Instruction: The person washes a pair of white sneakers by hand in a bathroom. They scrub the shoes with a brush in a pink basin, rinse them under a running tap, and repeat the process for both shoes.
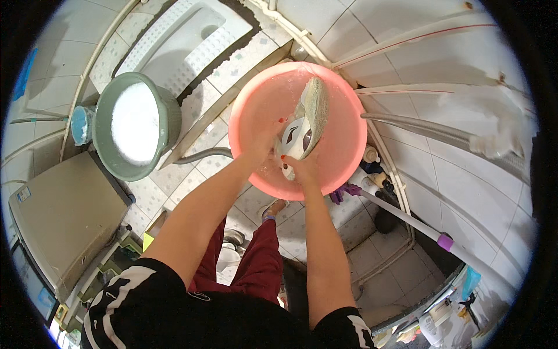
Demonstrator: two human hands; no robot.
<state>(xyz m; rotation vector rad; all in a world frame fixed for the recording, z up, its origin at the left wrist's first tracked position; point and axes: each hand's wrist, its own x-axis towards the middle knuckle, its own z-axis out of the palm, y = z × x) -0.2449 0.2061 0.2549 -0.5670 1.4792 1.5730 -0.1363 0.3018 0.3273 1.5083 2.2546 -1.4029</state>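
A large pink plastic basin (234, 126) holds water. A pale shoe (317, 104) with a mesh-like textured side lies tilted in it, partly in the water. My right hand (303, 168) grips the shoe at its near end, the thumb on the upper side. My left hand (270, 139) is at the shoe's left side, partly under the water; whether its fingers hold the shoe is hard to tell.
To the left stands a green tub (163, 126) of white suds, beside a small blue bucket (82, 125). Behind is a squat toilet (174, 56). A grey hose (202, 153) runs to the basin. A mop pole (405, 218) and bottles (370, 155) are at the right.
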